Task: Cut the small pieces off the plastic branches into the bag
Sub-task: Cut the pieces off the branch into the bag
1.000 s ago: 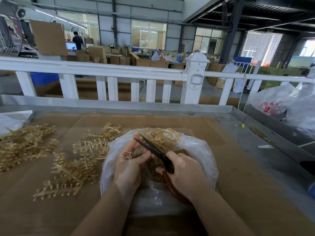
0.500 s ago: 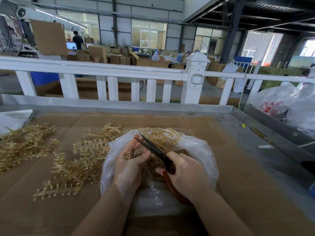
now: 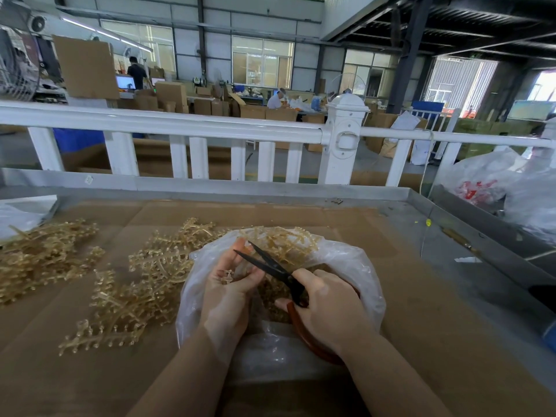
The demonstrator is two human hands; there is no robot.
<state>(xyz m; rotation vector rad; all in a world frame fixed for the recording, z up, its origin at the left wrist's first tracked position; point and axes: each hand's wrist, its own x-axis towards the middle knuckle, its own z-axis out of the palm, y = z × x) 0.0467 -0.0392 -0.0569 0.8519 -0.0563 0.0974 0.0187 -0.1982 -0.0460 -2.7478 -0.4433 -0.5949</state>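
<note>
Cardboard covers the table (image 3: 391, 296). Over the bag (image 3: 355, 266) near its front edge, the left hand (image 3: 228, 284) pinches a plastic branch (image 3: 227, 276) — cuttings likely drop inside — while the right hand (image 3: 331, 308) grips parted scissors (image 3: 267, 264).

A metal-rimmed table (image 3: 451, 236) carried the lot, its top covered in brown cardboard sheets (image 3: 421, 326). A clear plastic bag (image 3: 355, 266) sat open near the front, holding cut amber bits. Just left of it sprawled a heap of plastic branches (image 3: 141, 284), touching the bag's side. A second pile (image 3: 39, 260) lay apart at the far left, beside white plastic sheeting (image 3: 21, 215).
</note>
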